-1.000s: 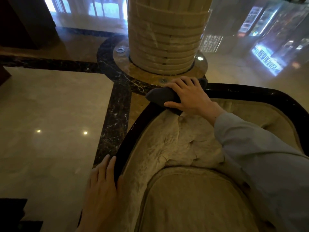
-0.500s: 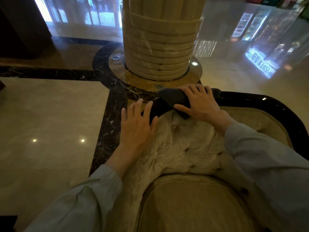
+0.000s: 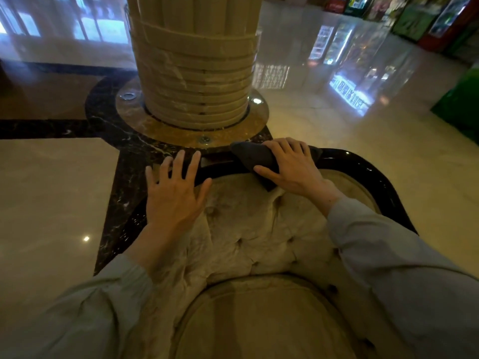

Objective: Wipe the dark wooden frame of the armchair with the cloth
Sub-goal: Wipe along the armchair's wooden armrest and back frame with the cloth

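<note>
Right hand (image 3: pixel 293 167): right of centre, palm down, fingers curled over the cloth (image 3: pixel 255 158) and pinning it to the top rail — likely to keep pressure on while wiping.
Left hand (image 3: pixel 176 193): left of centre, flat and spread, holding nothing, laid across the rail's corner — apparently as a brace.
Frame (image 3: pixel 363 164): glossy dark wood curving around the tufted beige back (image 3: pixel 259 229), mid-frame.
Column (image 3: pixel 194 60): upper centre, just behind the chair.
</note>
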